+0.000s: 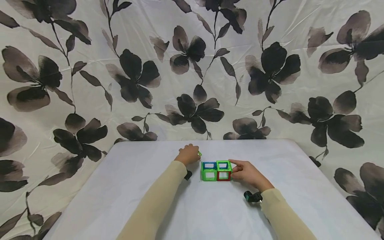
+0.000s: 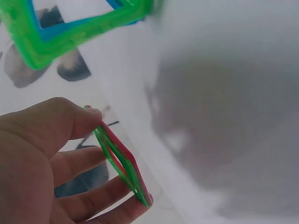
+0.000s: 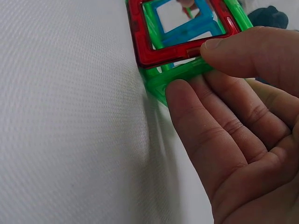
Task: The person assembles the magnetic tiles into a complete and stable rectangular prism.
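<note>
Two open-framed cubes of magnetic tiles (image 1: 216,176) stand joined side by side on the table, with green, blue and red frames. My left hand (image 1: 188,154), behind and left of them, pinches a green and a red magnetic tile (image 2: 126,154) between thumb and fingers. These tiles lie face to face, edge-on in the left wrist view, apart from the cubes. At the right end of the cubes, my right hand (image 1: 249,173) holds a corner. Its thumb presses the red front tile (image 3: 161,58), while its fingers touch the green side tile (image 3: 180,73).
A white cloth covers the table (image 1: 228,216), whose far edge meets a flower-printed curtain (image 1: 192,66). Black wrist cameras (image 1: 253,196) sit under both sleeves, the right one close to the tabletop.
</note>
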Motion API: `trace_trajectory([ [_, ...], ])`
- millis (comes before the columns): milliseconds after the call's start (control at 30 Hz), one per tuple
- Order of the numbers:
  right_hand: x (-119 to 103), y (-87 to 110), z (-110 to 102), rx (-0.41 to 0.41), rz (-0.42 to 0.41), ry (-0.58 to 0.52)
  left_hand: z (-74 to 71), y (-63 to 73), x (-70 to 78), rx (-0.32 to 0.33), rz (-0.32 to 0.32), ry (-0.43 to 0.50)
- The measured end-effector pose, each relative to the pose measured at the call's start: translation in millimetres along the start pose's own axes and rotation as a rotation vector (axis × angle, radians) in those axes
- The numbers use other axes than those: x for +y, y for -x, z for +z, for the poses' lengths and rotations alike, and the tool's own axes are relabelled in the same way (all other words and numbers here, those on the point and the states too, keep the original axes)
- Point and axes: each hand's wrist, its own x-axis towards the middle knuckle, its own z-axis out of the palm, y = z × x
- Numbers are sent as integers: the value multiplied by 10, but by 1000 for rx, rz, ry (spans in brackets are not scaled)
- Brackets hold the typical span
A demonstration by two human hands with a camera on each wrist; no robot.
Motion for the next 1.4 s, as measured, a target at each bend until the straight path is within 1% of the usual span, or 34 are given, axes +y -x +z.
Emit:
trace_trajectory([
  [200, 27, -13, -9, -8, 14, -6, -38, 61, 24, -25, 24, 4],
  [333, 50, -18, -13, -15, 7, 7, -63, 123, 46, -33, 39, 13],
  [400, 56, -21, -17, -9, 10, 10, -87, 163, 60, -27, 54, 14],
  [633, 41, -30, -20, 12, 29, 9, -128, 202, 102, -18, 74, 5],
  [900, 23, -34, -8, 25, 56, 1, -171, 303, 161, -4, 109, -1],
  [1133, 24, -36, -7, 20, 62, -11, -211, 396, 203, 10, 145, -4],
  [1267, 29, -30, -10, 8, 53, -5, -230, 445, 227, 17, 178, -17],
  [1400, 30, -22, -6, 2, 34, 2, -229, 476, 236, 41, 213, -35],
])
